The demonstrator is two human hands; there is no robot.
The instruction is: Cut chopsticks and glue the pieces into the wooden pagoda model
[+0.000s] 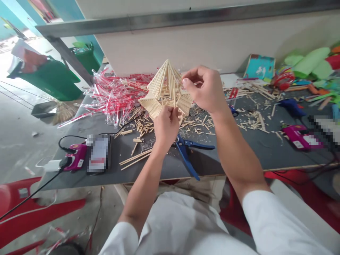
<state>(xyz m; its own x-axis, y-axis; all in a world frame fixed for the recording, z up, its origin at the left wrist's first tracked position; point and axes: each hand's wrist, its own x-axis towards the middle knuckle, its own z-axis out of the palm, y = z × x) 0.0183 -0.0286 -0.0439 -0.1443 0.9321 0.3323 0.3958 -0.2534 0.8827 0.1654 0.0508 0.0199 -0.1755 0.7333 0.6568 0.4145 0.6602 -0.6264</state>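
Beyond the blue cutter [183, 150], which is lying on the gray table [265, 152] with its handles spreading apart, a stick model [167, 76] is pointing its peaked roof upward; whether its base is touching the table cannot be told. Just beyond and to the left of the cutter, the person's left hand [167, 124] is clamping its fingers on the model's lower front. Farther beyond and to the right of the cutter, the right hand [205, 88] is bringing its bent thumb and fingers close together beside the roof's right edge; whether they are touching it or pinching anything cannot be told. Just left of the cutter, a few long sticks [135, 157] are lying at a slant. Farther left of it, a phone [98, 154] is resting near a magenta power strip [78, 156]. Beyond and left of the cutter, short offcuts [143, 125] are lying scattered, and red-and-clear wrappers [114, 95] are forming a heap.
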